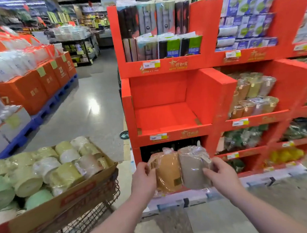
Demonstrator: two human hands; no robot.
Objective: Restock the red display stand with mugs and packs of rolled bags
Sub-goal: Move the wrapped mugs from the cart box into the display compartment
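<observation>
We held two plastic-wrapped cylindrical mugs, one orange [168, 171] in our closed left hand [143, 179], one grey [192, 168] in our closed right hand [219, 174], near the red cardboard stand [218, 93].

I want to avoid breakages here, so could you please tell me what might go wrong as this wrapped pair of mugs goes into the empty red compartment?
1. The left hand and right hand pinch the mug pack only at its ends; loose film could slip.
2. The empty compartment has a raised front lip the mugs may knock.
3. The cart stands close by the left elbow and could be bumped.
</observation>
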